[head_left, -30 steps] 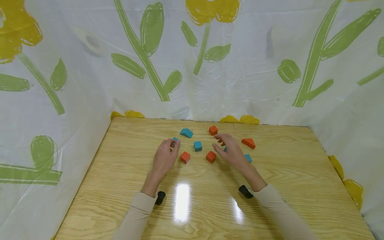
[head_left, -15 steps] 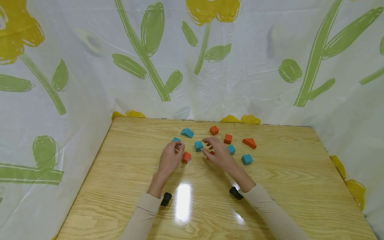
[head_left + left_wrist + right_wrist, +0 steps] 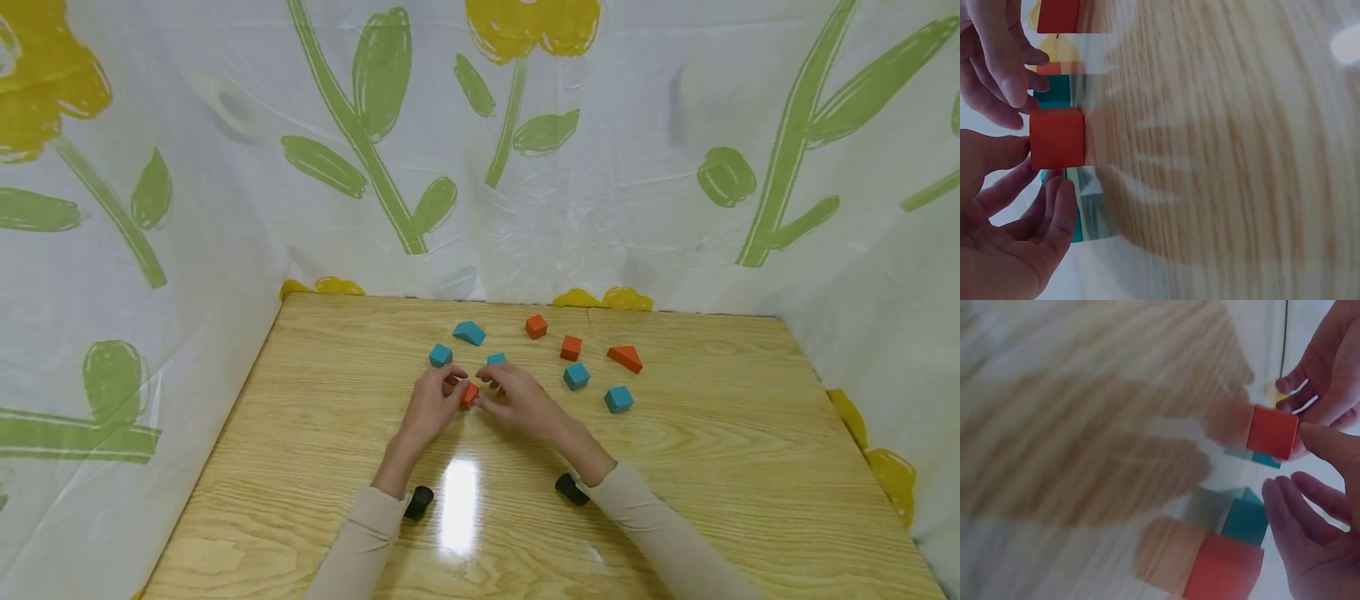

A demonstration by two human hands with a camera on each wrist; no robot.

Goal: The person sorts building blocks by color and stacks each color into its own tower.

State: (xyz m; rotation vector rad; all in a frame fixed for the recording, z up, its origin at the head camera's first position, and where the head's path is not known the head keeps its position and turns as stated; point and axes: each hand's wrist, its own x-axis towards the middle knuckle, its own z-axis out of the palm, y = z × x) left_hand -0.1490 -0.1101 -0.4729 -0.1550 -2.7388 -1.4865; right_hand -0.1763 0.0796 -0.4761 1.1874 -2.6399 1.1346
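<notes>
Red cube [image 3: 470, 395] sits flat on table [image 3: 300, 500], nearer the person than blue wedge [image 3: 469, 333] — all sides look alike, no long axis; one square face shows nearly head-on to the left wrist camera. Left hand [image 3: 432, 402] and right hand [image 3: 521, 404], both on the person's side of the wedge, flank the cube, fingers loosely bent, no grip evident — thumb contact can't be told. Wedge's long axis runs roughly left-right; blue cube [image 3: 441, 355] stands left of it, slightly nearer the person.
</notes>
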